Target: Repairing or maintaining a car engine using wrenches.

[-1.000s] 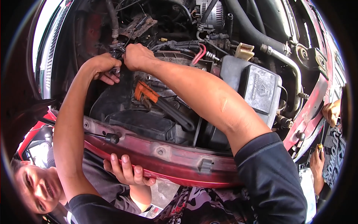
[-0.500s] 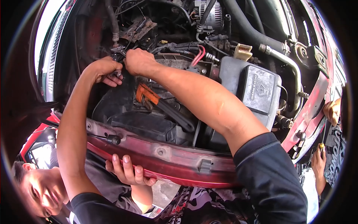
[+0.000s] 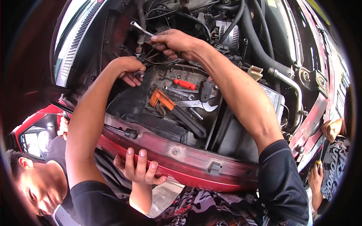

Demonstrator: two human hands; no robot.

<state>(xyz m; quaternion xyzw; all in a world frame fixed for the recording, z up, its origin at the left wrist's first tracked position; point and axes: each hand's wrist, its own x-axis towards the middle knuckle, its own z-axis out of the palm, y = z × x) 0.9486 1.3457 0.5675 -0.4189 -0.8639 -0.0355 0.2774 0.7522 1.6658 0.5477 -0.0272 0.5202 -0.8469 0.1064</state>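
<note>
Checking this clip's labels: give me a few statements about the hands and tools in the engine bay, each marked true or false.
1. The right hand holds a silver wrench. True.
2. The left hand rests on the red front panel. False: it is down in the engine bay; another person's hand grips that panel.
3. An orange-handled tool lies on the black cover. True.
4. The red-handled screwdriver is in the right hand. False: it lies loose on the cover.
</note>
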